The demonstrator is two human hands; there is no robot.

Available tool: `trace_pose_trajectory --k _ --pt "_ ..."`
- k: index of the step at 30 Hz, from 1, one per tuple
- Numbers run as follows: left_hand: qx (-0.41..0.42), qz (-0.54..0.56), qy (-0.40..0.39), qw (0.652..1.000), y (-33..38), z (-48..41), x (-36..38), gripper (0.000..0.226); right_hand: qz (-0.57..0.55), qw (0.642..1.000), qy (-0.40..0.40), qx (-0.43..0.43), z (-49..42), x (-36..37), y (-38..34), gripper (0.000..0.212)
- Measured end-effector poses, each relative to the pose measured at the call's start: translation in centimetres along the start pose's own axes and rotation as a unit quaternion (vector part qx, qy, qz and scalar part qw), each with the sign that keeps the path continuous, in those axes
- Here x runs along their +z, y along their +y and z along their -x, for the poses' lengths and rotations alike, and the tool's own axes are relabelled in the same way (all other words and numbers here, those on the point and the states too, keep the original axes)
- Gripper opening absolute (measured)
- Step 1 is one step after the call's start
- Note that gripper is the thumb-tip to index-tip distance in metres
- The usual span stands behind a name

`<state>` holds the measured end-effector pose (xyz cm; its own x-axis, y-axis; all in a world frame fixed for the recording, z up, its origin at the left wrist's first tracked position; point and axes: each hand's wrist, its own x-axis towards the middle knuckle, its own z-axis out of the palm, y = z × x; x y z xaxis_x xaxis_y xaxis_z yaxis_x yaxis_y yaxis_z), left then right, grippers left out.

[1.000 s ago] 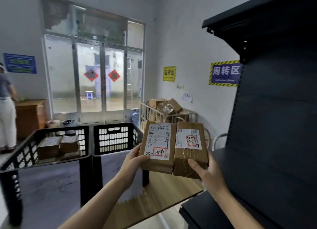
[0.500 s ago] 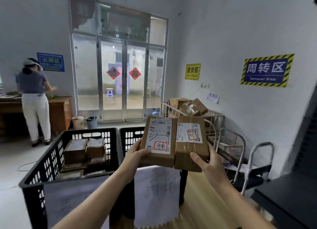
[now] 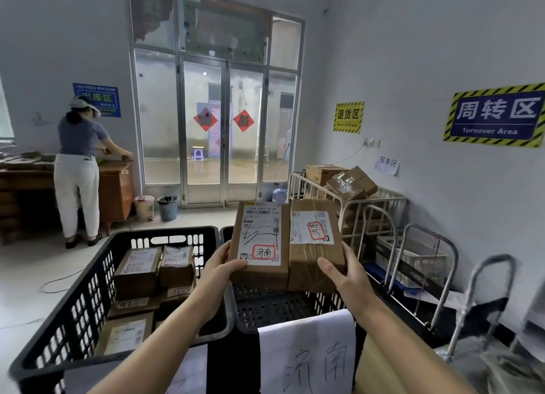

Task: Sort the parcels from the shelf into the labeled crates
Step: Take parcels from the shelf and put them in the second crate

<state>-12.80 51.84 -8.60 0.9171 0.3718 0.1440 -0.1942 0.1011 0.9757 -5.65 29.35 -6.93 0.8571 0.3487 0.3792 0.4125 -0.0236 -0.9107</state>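
Note:
I hold two brown cardboard parcels side by side above the right black crate (image 3: 283, 311). My left hand (image 3: 219, 268) grips the left parcel (image 3: 259, 246), whose white label carries a red-boxed handwritten mark. My right hand (image 3: 343, 271) grips the right parcel (image 3: 315, 246), taped and labelled with a red mark too. A white paper sign (image 3: 309, 355) with handwritten characters hangs on the right crate's front; what shows of its mesh floor is bare. The left black crate (image 3: 85, 299) holds several labelled parcels (image 3: 138, 269).
A person (image 3: 79, 169) stands at a wooden desk (image 3: 115, 187) at the far left. Two bins (image 3: 156, 206) sit by the glass doors. A metal cage cart (image 3: 351, 196) with boxes and metal trolleys (image 3: 427, 264) line the right wall.
My view has swung left, away from the dark shelf, and closer to the crates. Both parcels now hang over the right crate, still held in my hands.

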Motion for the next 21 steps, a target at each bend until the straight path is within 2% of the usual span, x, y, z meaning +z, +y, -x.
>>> trace_pose_trajectory --k 11,18,21 --pt "-0.019 -0.009 0.041 0.999 -3.3 -8.6 -0.2 0.058 -0.014 0.999 -0.017 0.027 -10.2 0.7 6.1 0.036" --pt "-0.079 -0.035 0.072 0.994 -5.8 -15.3 0.3 0.063 -0.009 0.997 -0.050 0.063 -18.0 0.8 11.1 0.039" --pt "-0.126 -0.041 0.084 0.988 -7.6 -17.7 0.4 0.061 -0.012 0.993 -0.067 0.093 -20.4 1.4 14.3 0.049"
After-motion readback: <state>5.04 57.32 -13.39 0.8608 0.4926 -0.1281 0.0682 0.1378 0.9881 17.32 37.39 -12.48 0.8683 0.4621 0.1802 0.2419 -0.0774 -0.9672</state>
